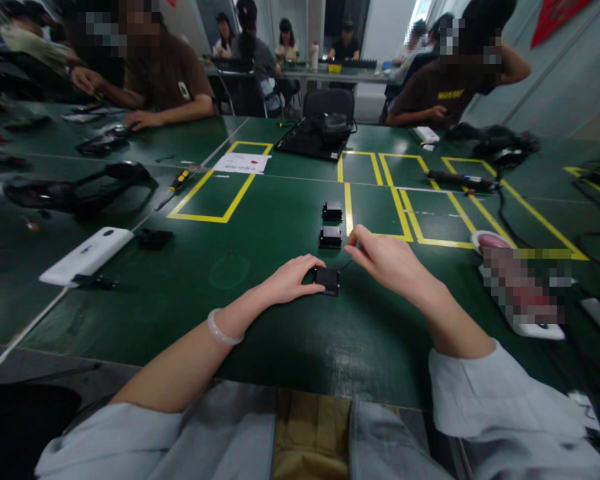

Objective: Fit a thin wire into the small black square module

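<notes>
My left hand (295, 278) rests on the green table, its thumb and fingers closed on a small black box-shaped part (327, 282). To the right, my right hand (387, 259) pinches a thin dark rod-like tool (347, 265). The rod slants down toward the part's right side; whether its tip touches is too small to tell. Just beyond my hands sit two similar black parts, a nearer one (331, 237) and a farther one (333, 211), one behind the other.
On the left lie a white power bank (87, 255), a small black item (154, 238) and a yellow-black screwdriver (179, 180). Yellow tape (347, 207) marks rectangles ahead. A black electric screwdriver (463, 181) lies at right. Co-workers sit across the table.
</notes>
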Available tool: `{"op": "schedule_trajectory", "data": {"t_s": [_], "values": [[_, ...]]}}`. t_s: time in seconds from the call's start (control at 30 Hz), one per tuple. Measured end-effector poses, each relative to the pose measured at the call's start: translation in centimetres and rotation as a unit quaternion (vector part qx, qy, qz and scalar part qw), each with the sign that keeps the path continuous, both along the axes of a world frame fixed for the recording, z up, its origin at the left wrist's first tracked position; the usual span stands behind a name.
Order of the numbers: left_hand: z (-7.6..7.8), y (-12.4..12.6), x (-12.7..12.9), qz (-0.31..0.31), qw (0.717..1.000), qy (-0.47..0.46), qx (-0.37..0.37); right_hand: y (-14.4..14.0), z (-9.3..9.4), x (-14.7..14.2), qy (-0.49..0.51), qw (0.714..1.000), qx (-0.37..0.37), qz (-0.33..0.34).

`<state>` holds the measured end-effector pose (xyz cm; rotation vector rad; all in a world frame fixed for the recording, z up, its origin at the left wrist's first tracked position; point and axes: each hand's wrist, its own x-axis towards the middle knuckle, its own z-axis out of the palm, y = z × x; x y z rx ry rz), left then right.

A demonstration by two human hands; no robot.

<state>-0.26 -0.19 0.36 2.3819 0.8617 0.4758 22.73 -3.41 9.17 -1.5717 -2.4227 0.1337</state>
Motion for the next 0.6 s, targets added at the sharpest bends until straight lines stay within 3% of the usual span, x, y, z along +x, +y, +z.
{"op": "schedule_trajectory", "data": {"t_s": [0.4, 0.6], "values": [[0.42, -0.05, 0.01, -0.003, 1.0, 0.007, 0.006, -0.27, 0.37, 0.11, 0.029, 0.999, -0.013, 0.023], [0.33, -0.06, -0.06, -0.001, 1.0, 0.007, 0.001, -0.18, 0.23, 0.12, -0.003, 1.0, -0.005, 0.014]]}}
